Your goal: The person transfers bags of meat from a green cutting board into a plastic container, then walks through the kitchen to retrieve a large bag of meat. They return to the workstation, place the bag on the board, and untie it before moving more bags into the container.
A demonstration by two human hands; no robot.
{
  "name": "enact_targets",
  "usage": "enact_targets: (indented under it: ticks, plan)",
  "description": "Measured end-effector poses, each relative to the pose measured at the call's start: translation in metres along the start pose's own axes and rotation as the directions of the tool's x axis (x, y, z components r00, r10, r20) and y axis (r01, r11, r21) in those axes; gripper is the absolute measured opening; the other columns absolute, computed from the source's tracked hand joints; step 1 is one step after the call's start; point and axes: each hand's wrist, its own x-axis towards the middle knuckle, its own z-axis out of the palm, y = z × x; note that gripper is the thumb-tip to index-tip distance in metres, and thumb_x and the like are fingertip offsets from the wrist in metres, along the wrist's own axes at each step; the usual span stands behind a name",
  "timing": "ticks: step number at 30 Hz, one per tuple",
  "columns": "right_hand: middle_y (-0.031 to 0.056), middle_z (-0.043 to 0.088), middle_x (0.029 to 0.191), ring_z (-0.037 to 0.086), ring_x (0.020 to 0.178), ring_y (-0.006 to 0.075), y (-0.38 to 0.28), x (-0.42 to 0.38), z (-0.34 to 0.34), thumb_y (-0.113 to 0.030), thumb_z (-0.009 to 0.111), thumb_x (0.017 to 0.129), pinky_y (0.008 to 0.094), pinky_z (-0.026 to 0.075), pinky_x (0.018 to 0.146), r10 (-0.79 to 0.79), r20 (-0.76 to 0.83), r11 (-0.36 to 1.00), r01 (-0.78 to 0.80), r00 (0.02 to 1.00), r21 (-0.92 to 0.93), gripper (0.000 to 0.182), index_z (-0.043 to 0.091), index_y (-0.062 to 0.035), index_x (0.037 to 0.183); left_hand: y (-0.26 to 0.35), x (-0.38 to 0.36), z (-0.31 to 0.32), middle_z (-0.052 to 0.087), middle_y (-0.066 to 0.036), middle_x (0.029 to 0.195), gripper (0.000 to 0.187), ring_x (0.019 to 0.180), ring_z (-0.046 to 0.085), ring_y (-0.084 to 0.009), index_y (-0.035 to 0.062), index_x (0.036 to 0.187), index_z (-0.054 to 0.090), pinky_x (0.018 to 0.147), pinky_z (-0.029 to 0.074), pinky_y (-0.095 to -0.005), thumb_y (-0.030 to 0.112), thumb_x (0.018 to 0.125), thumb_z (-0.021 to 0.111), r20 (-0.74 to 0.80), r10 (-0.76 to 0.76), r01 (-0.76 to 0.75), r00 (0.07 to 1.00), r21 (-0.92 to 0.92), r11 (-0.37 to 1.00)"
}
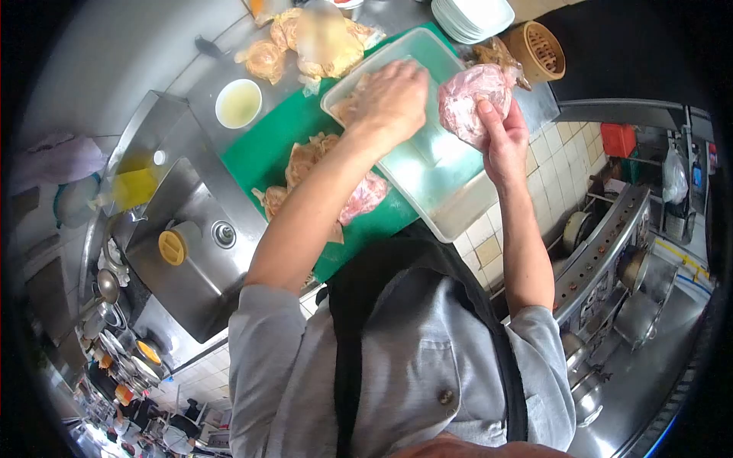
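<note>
My right hand [504,141] grips a raw chicken piece [472,95], pink with whitish membrane, thumb across its near side. The piece is held up above the right part of a clear plastic container [447,206]. My left hand [393,99] is bent down into the container's far left end, over pale chicken [345,107]; its fingertips are hidden. Beneath the container's left side lies a green cutting board [252,153]. More raw chicken [305,164] rests on the board, partly covered by my left forearm.
Beyond the board lie whole chickens [328,46] and a white bowl of pale liquid [238,104]. White plates [473,19] and a bamboo steamer [537,51] stand at the back right. A steel sink [191,252] is left; a stove [588,267] is right. Several people are in the background.
</note>
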Motion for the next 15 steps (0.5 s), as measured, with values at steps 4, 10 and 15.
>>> enact_targets:
  ticks: [4,10,15]
  plan:
    - [0.0106,0.067,0.121,0.067,0.105,0.0170,-0.004,0.020,-0.003,-0.014,0.069,0.097,0.0315,0.058,0.089,0.026,0.004,0.990,-0.025,1.000,-0.136,0.045,0.053,0.0004,0.136,-0.018,0.041,0.047,0.061,-0.016,0.137,0.039,0.138,0.046,-0.0357,-0.0007,0.124,0.065,0.119,0.029,-0.0447,0.013,0.091,0.052,0.183,0.166,-0.208,0.969,0.237,0.949]
    - [0.0094,0.065,0.123,0.062,0.110,0.0166,0.023,0.058,-0.009,-0.016,0.070,0.097,0.0321,0.053,0.094,-0.079,0.088,0.952,0.101,0.993,-0.290,0.048,0.053,0.0000,0.138,0.000,0.027,0.006,0.066,-0.017,0.129,0.041,0.131,0.052,-0.0313,0.0021,0.118,0.069,0.115,0.030,-0.0454,0.033,0.095,0.056,0.619,-0.047,-0.233,0.784,0.363,0.902]
    - [0.0209,0.059,0.133,0.059,0.121,0.0334,0.086,0.079,0.001,-0.014,0.066,0.096,0.0391,0.049,0.102,-0.105,0.405,0.673,0.365,0.908,-0.643,0.045,0.054,0.0007,0.137,-0.015,-0.004,0.007,0.066,-0.016,0.128,0.034,0.129,0.053,-0.0318,0.0013,0.116,0.068,0.115,0.032,-0.0454,0.027,0.096,0.059,0.237,0.264,-0.338,0.935,0.374,0.864]
